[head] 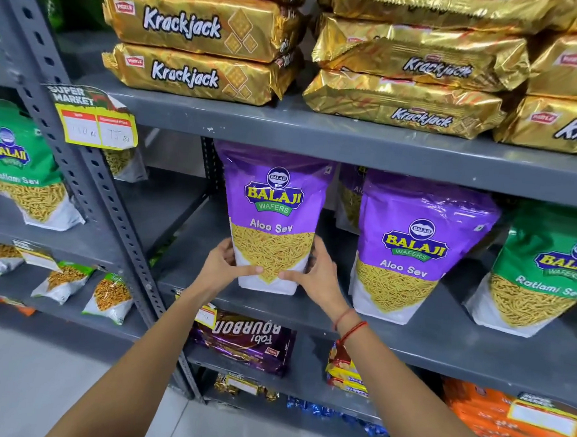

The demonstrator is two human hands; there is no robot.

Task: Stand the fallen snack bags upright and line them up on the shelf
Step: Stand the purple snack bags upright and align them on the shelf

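A purple Balaji Aloo Sev bag [275, 197] stands upright on the grey middle shelf [442, 339]. My left hand [225, 265] grips its lower left edge and my right hand [314, 270] grips its lower right edge, thumbs on the front. A second purple Aloo Sev bag [417, 246] stands upright just to the right, with another purple bag [349, 198] partly hidden behind. Further right a green Ratlami Sev bag [544, 271] stands leaning slightly.
Gold Krackjack packs [194, 74] are stacked on the shelf above. A grey perforated upright post [90, 179] with a price tag [97, 122] stands at left. A neighbouring rack holds a green bag [20, 164] and small packets [67, 279]. Bourbon biscuit packs [246, 340] lie below.
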